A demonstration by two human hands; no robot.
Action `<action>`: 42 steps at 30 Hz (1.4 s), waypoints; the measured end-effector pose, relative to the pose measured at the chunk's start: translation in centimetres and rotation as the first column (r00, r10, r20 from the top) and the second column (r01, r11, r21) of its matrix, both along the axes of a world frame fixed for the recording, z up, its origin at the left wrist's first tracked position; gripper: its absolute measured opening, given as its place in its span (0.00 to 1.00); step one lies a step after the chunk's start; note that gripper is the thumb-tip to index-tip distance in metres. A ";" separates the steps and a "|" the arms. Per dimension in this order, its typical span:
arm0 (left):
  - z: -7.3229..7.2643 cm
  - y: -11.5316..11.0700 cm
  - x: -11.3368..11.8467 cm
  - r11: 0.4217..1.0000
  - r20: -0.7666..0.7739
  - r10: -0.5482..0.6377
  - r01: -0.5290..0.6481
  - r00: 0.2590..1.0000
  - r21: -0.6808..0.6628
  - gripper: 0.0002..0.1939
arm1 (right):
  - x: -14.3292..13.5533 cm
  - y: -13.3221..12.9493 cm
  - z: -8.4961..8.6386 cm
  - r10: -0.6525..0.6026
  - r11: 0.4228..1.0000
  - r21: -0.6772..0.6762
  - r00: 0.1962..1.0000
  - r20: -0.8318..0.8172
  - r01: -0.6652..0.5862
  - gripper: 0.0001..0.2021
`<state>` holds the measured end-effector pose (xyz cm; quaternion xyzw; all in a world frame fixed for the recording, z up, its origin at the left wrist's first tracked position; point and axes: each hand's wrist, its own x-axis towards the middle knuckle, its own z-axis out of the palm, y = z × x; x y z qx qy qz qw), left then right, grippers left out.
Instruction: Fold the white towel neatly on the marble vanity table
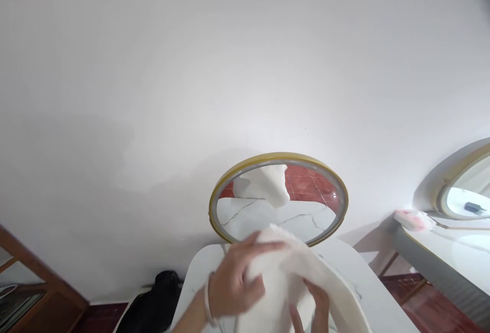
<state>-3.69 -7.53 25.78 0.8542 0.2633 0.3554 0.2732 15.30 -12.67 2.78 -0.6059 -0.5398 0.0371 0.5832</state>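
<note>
A soft white cloth (279,282) hangs in front of me, over a white marbled tabletop (201,266). At its left upper part, my left hand (237,279), a pale band at the wrist, is closed with the fabric between thumb and fingers. My right hand (316,307), lower and further right, pinches a fold of the cloth and is partly covered by it. Behind the cloth stands an oval mirror (278,157) with a gold rim; its glass reflects the cloth, the tabletop and a red tiled floor. Some motion blur softens both hands.
Another table (451,256) stands to the right, bearing a pink and white packet (415,220) and a second gold-rimmed mirror (446,198). A black bag-like item (155,305) lies low on the left, near a brown wooden frame (49,287). A white wall (229,68) rises behind.
</note>
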 end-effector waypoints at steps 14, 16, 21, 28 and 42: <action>6.1 15.5 1.2 0.628 0.180 0.634 -0.636 0.752 0.449 0.21 | 1.4 19.4 26.8 -0.324 0.893 0.444 0.792 0.518 0.075 0.18; 5.1 15.1 2.4 0.638 0.123 0.543 -0.503 0.831 0.582 0.24 | 1.8 20.0 26.5 -0.347 0.893 0.444 0.745 0.569 0.076 0.18; 5.5 15.2 6.2 0.572 0.028 0.556 -0.406 0.831 0.713 0.22 | 4.2 20.4 25.9 -0.400 0.876 0.467 0.726 0.559 0.124 0.18; 7.3 16.5 16.4 0.578 -0.124 0.394 -0.140 0.911 0.804 0.12 | 11.1 18.9 21.3 -0.464 0.854 0.388 0.845 0.265 0.347 0.21; 7.2 19.2 3.9 0.854 0.262 0.471 -0.510 0.843 0.104 0.12 | 5.6 19.0 25.7 -0.332 0.889 0.456 0.636 0.697 -0.036 0.23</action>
